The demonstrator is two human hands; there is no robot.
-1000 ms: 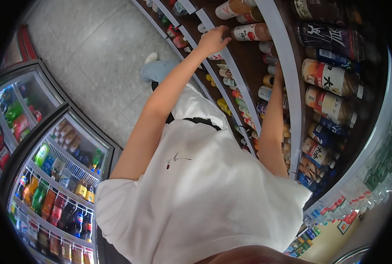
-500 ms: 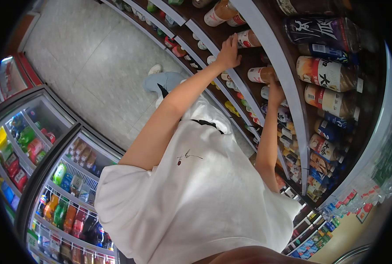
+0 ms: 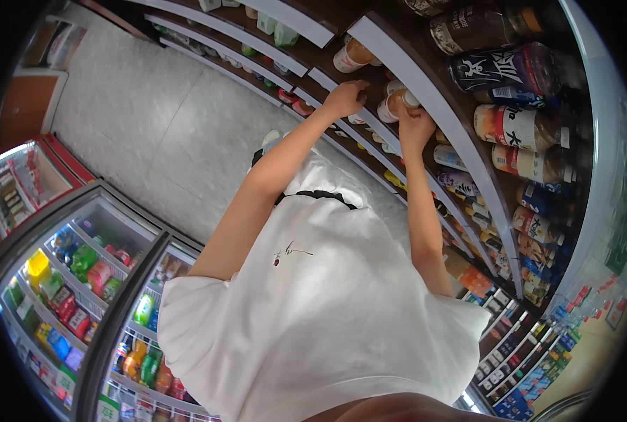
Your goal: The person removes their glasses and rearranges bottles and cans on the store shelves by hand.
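Note:
My right hand (image 3: 416, 128) has its fingers closed round the cap end of a bottle (image 3: 391, 107) with a pinkish-orange drink and a white label. This bottle lies sideways in the view, at a brown shelf with a pale front edge (image 3: 426, 84). My left hand (image 3: 344, 100) is a little to the left of it, at the shelf edge, fingers loosely bent and apart, with nothing visible in them. A similar bottle (image 3: 353, 56) stands on the shelf above my left hand in the view. The far side of the held bottle is partly hidden.
Dark and white-labelled bottles (image 3: 514, 126) fill the shelf at the right. Lower shelves hold more drinks (image 3: 461, 184). Glass-door fridges (image 3: 81, 260) stand at the lower left, beside grey floor (image 3: 151, 119). Packaged goods (image 3: 538, 366) are at the lower right.
My right hand has come up and left with the bottle, nearer my left hand. My left hand has moved away from the bottle it was touching. The view has shifted along the shelves.

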